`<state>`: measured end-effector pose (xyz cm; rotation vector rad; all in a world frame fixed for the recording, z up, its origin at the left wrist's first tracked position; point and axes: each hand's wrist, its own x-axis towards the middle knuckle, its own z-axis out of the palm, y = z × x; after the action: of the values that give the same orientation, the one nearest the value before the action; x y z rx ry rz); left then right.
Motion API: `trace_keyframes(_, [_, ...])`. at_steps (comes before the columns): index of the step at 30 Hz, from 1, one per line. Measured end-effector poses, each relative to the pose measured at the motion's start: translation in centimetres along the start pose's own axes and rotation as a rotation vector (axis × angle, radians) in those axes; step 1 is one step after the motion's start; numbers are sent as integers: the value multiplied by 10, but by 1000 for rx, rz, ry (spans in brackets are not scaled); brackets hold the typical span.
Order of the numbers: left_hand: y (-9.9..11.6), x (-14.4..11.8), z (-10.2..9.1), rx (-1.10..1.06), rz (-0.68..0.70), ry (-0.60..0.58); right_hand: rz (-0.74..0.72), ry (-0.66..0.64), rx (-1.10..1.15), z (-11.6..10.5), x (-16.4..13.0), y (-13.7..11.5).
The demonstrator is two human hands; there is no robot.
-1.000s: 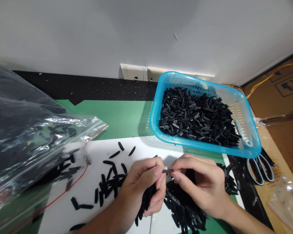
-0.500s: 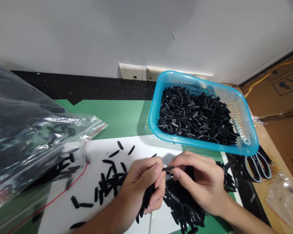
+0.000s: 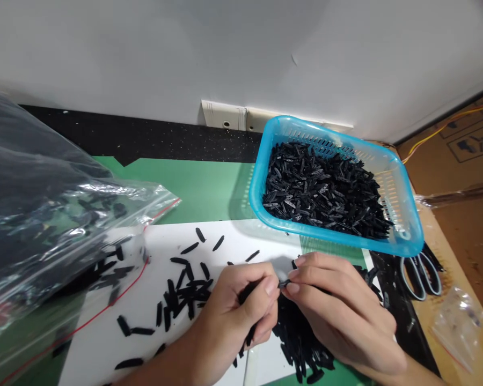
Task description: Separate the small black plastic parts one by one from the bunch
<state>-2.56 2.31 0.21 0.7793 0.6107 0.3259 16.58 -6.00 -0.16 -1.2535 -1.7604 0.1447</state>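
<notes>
My left hand (image 3: pixel 247 305) is closed around several slim black pieces, whose ends poke out below its fingers. Between its thumb side and the fingertips of my right hand (image 3: pixel 340 311) sits one small black piece (image 3: pixel 284 283), which the right thumb and fingers pinch. What the piece is for cannot be seen. Under the right hand lies a dense pile of black pieces (image 3: pixel 301 343). More loose black pieces (image 3: pixel 185 295) are scattered on the white sheet (image 3: pixel 100 332) to the left.
A blue plastic basket (image 3: pixel 334 239) with many black pieces stands behind my hands. A clear zip bag (image 3: pixel 56 225) with black pieces takes up the left side. Scissors (image 3: pixel 421 276) and a small clear bag (image 3: pixel 459 327) lie at right, near a cardboard box (image 3: pixel 467 214).
My right hand has turned, its fingers now stretched further over the pile and drawn together at the small piece. The left hand has shifted slightly right, thumb still bent over.
</notes>
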Motion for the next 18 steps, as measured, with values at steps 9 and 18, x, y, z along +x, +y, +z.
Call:
trace_keyframes(9, [-2,-1,-2,203,85,11,11,-35,93,0,15,-1])
trace_keyframes(18, [-9,-2,-7,205,96,-27,108,-57,257,1,19,-2])
